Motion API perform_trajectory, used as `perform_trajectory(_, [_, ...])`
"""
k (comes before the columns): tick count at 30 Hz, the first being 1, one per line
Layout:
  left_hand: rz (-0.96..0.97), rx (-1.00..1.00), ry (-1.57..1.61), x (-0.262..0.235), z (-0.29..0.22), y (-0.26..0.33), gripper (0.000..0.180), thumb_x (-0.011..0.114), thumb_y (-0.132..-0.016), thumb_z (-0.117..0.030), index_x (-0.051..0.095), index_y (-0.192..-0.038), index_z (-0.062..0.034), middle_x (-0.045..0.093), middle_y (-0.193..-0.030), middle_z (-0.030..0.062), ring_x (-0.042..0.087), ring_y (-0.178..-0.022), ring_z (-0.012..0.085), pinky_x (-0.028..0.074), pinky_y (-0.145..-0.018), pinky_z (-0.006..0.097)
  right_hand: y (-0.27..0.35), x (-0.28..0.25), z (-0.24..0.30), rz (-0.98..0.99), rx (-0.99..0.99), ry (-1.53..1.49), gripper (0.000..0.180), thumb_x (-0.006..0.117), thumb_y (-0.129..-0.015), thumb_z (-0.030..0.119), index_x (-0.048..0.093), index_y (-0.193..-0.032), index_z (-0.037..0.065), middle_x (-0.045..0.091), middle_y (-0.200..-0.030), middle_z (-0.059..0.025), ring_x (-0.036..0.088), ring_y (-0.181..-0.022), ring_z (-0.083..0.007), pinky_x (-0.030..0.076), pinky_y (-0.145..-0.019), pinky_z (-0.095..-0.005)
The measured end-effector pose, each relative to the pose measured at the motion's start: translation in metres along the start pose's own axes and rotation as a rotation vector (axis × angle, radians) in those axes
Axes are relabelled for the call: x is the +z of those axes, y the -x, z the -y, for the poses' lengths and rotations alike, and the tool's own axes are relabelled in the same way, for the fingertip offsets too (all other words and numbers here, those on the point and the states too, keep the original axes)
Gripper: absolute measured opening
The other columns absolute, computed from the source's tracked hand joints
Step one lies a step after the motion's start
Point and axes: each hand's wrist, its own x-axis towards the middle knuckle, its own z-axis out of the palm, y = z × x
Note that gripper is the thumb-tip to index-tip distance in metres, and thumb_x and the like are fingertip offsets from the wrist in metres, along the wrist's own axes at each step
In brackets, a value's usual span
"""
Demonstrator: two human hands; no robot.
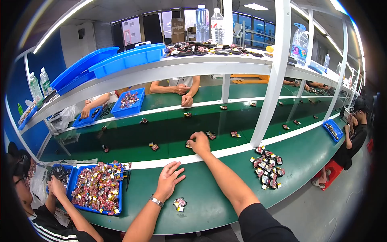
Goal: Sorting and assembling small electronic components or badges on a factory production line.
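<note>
My right hand (200,144) reaches over the white rail onto the dark green conveyor belt. Its fingers are curled in a pinch at a small electronic assembly (188,145), mostly covered by the fingertips. My left hand (170,182) hovers open over the near green bench, fingers apart, holding nothing. Just below and to its right lie a few small electronic assemblies (180,203) in red, black and white with a yellow patch. A larger pile of the same assemblies (267,167) sits right of my right forearm.
A blue tray (121,201) heaped with assemblies stands at left, beside a co-worker's hands (56,186). Single assemblies (235,134) are spaced along the belt. A white post (271,80) rises right of my hand, below an overhead shelf (193,66). Another person's hands (185,93) are across the belt.
</note>
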Motion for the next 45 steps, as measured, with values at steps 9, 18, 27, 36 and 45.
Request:
perform_trajectory(9, [0.066,-0.025,-0.004,0.002,0.003,-0.003,0.036,0.052,-0.096,-0.007,0.043,-0.131,0.0002,0.052,-0.133,0.0202,0.057,-0.117,0.0309,0.051,-0.097,0.044,-0.017,-0.063,-0.051,-0.038,0.329,0.373,0.050,0.081,-0.069,0.020,0.056,-0.107,0.001,0.061,-0.108,-0.0157,0.056,-0.105,-0.0335,0.047,-0.090,-0.0437])
perform_trajectory(18, [0.137,-0.164,0.016,-0.002,-0.009,0.002,0.037,0.045,-0.103,-0.019,0.045,-0.132,0.0037,0.060,-0.119,0.0162,0.063,-0.096,0.0193,0.054,-0.083,0.032,0.073,-0.121,0.052,0.626,-0.217,-0.240,0.049,0.080,-0.068,0.008,0.060,-0.113,0.010,0.060,-0.114,-0.0060,0.055,-0.111,-0.0241,0.046,-0.094,-0.0375])
perform_trajectory(27, [0.167,-0.162,-0.053,0.007,-0.009,0.005,0.039,0.052,-0.098,-0.011,0.044,-0.135,0.0013,0.061,-0.116,0.0117,0.063,-0.101,0.0189,0.054,-0.090,0.034,0.112,-0.118,0.088,0.445,-0.428,-0.154,0.036,0.071,-0.076,0.006,0.063,-0.111,0.008,0.058,-0.117,-0.0100,0.052,-0.115,-0.0298,0.045,-0.098,-0.0396])
perform_trajectory(36, [0.163,-0.172,-0.070,0.011,-0.007,0.008,0.034,0.052,-0.098,-0.009,0.046,-0.130,-0.0017,0.060,-0.116,0.0107,0.062,-0.105,0.0200,0.055,-0.093,0.037,0.114,-0.106,0.080,0.395,-0.620,-0.025,0.018,0.072,-0.075,0.009,0.065,-0.092,0.007,0.055,-0.123,-0.0102,0.051,-0.116,-0.0300,0.045,-0.094,-0.0409])
perform_trajectory(45, [0.254,-0.140,-0.115,0.006,-0.008,0.007,0.033,0.053,-0.096,-0.003,0.047,-0.129,-0.0031,0.060,-0.116,0.0090,0.061,-0.107,0.0167,0.053,-0.093,0.032,0.119,-0.097,0.076,0.358,-0.441,-0.137,0.008,0.069,-0.078,0.011,0.070,-0.082,0.005,0.058,-0.121,-0.0104,0.050,-0.120,-0.0294,0.044,-0.099,-0.0402])
